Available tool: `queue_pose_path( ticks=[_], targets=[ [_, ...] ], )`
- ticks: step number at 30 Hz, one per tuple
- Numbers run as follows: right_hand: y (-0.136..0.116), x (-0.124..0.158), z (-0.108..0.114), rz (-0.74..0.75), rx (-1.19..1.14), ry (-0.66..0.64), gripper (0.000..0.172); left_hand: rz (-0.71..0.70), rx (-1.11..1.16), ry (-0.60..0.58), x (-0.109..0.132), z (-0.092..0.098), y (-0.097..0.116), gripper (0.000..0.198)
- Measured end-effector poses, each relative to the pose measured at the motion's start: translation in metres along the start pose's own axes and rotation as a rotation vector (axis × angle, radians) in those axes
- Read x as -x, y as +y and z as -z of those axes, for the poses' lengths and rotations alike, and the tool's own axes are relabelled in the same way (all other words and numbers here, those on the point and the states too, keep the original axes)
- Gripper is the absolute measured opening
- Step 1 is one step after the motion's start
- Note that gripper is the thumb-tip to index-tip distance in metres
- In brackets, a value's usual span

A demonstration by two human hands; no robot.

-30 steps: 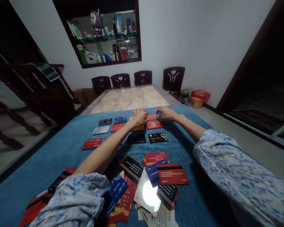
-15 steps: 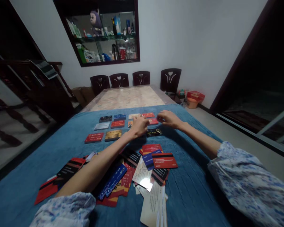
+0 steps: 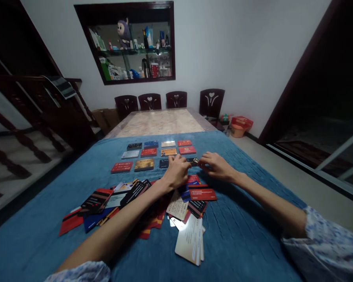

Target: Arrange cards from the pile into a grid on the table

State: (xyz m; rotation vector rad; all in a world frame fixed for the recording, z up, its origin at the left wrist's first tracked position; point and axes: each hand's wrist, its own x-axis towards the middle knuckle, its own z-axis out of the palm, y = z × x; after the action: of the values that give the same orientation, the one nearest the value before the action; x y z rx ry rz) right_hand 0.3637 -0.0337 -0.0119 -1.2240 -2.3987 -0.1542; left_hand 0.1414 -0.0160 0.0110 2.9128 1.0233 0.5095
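Observation:
A black card with gold marks (image 3: 193, 161) lies on the blue cloth in the front row of laid-out cards. My left hand (image 3: 176, 172) has its fingers bent and closed at the card's left end, covering part of it. At the opposite end my right hand (image 3: 217, 166) pinches the right edge. Left of my left hand are a dark blue card (image 3: 164, 164), a gold card (image 3: 144, 165) and a red card (image 3: 121, 167). Behind the black card sits a pinkish-red card (image 3: 187, 150), with an orange card (image 3: 168, 152) beside it.
Loose overlapping cards spread nearer me, including a red striped card (image 3: 202, 193), pale cards (image 3: 190, 241) and black cards (image 3: 97, 200); my left forearm hides some. Blue cloth (image 3: 241, 235) covers the near table. Beyond it show bare tabletop (image 3: 161, 120) and dark chairs (image 3: 212, 102).
Both hands have come nearer me, from the middle rows to the two ends of the black card. The orange and pinkish-red cards behind are now uncovered. The view has shifted slightly.

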Motion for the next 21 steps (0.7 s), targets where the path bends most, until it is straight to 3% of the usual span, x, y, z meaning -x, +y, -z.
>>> queue_pose_path(
  ticks=[7,12,21],
  targets=[
    [-0.032,0.027,0.005,0.026,-0.066,-0.027,0.014,-0.042,0.023,-0.019,0.033,0.001,0.017,0.02],
    [-0.046,0.041,0.009,0.035,-0.122,-0.068,0.023,-0.086,0.049,-0.004,0.051,-0.001,0.025,0.023],
    [-0.048,0.054,0.014,0.057,-0.245,-0.141,0.041,-0.154,0.088,-0.103,0.058,0.003,0.029,0.026]
  ],
)
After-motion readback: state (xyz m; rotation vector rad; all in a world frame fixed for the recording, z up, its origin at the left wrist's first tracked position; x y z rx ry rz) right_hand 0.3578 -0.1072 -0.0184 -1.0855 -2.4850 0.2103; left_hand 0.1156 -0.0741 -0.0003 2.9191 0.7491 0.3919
